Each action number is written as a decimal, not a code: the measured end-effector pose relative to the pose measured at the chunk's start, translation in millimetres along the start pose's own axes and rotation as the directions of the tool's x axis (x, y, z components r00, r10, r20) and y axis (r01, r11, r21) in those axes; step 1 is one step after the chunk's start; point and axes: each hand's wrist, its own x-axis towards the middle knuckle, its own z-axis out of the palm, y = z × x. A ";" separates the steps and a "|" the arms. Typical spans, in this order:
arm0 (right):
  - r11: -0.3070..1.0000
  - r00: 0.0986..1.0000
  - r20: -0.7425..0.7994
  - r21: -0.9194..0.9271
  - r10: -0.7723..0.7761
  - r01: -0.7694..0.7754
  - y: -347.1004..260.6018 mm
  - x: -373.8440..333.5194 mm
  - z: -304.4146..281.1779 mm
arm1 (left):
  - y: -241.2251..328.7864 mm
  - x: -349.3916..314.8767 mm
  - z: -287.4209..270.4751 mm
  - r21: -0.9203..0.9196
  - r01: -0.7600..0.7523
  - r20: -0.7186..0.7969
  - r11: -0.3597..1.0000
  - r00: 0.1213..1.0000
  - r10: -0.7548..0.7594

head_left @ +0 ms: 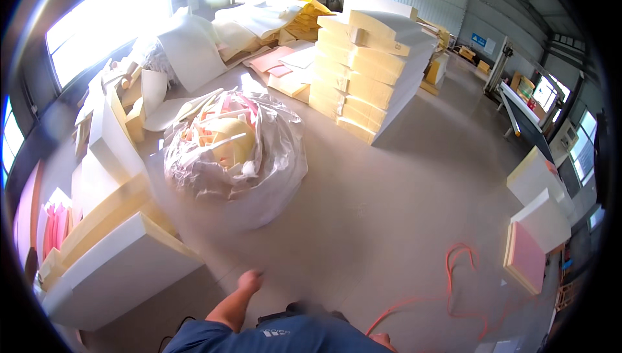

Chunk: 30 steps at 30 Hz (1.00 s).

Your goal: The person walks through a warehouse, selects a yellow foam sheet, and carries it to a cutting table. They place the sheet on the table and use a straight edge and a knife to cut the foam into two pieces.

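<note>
Left grip: we are holding our left grip (249, 282) low in front of us, its fingers seemingly curling in; a small dark patch is showing at its tip, and we are unable to tell whether that is a held thing or shadow.
Right grip: we are showing only a sliver of our right grip (382, 339) at the lower edge, so we cannot tell how far open it is or whether it is holding anything.
White-faced foam slab: we are having this slab (116, 282) nearest our left grip, lying tilted to our left, apart from the fingers.
Orange cord: we are seeing the cord (448, 275) looping over the floor (369, 223) on our right, one end passing close by our right grip; contact is staying unclear to us.
Offcut bag: we are facing an open plastic bag (278, 188) of foam scraps on the floor, ahead and slightly left.
Handling: we are judging that good work here is meaning watching the cord underfoot, stepping clear of the spread plastic and supporting any broad foam with both hands.
</note>
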 end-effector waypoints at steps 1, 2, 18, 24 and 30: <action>0.999 1.000 -0.015 -0.041 -0.013 0.012 -9.6 23.9 -7.1 | 76.0 37.0 -18.5 0.031 -0.118 0.101 0.992 0.988 0.114; 0.990 0.995 0.025 -0.102 -0.094 0.096 -46.0 55.7 -10.6 | 92.3 95.1 0.4 0.033 -0.193 -0.044 0.981 0.980 0.194; 0.954 0.994 -0.036 0.277 -0.106 0.112 -514.2 478.0 -240.5 | 290.6 417.4 -37.7 0.086 0.216 0.123 0.972 0.966 -0.226; 0.865 0.974 -0.145 0.449 -0.176 0.223 -734.0 585.7 -287.7 | 278.8 503.4 -53.0 0.090 0.569 0.085 0.817 0.813 -0.576; 0.975 0.987 0.050 0.170 -0.155 0.144 -865.9 649.1 -263.6 | 398.8 753.5 -105.5 -0.009 0.402 0.047 0.916 0.915 -0.401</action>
